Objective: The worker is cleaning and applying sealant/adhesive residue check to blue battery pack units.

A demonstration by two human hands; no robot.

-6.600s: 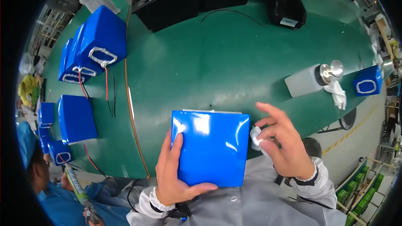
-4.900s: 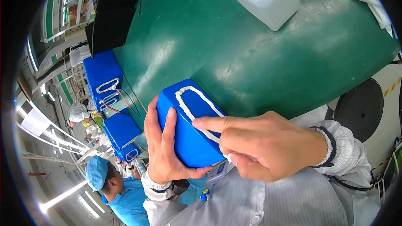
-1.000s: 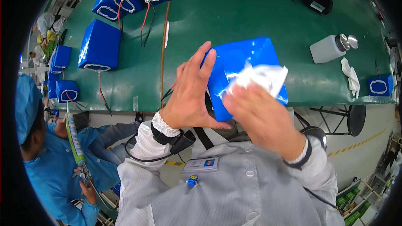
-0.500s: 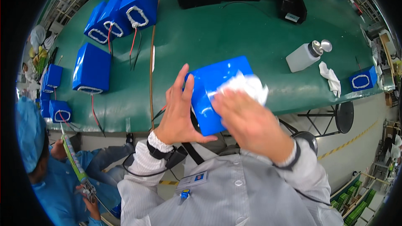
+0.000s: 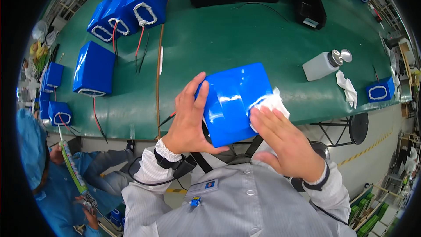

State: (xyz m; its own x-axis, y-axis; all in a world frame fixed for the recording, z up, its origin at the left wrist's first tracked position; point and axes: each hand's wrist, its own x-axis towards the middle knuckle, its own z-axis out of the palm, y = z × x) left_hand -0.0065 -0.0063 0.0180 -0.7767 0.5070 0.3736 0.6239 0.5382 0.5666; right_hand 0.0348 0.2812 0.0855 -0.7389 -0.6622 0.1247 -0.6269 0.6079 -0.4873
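A worker's left hand (image 5: 189, 116) is gripping a blue-wrapped block (image 5: 237, 87) at its left side, thumb running along the lower edge, while the right hand (image 5: 287, 145), fingers stretched flat rather than curled, is pressing a white cloth (image 5: 276, 102) against the lower right corner. The block is hanging partly past the front edge of a green table (image 5: 228, 39) in this view; whether the tabletop is bearing its weight is impossible to tell. With one hand doing the gripping, too hard a push on that corner could be enough to twist the glossy block free and let it drop. A catching cloth could be creasing the wrap. Red and black leads (image 5: 169, 116) are poking out beside the left hand, their source hidden; a snag could be straining them.

Farther right, a white bottle (image 5: 318, 68) with a metal top is standing near a crumpled cloth (image 5: 347, 88), where a wide reach could be tipping it. At left, a co-worker (image 5: 48, 197) is holding a green tube gun (image 5: 72, 166) close to a smaller blue block (image 5: 58, 106); a bump could be smearing its white ring.
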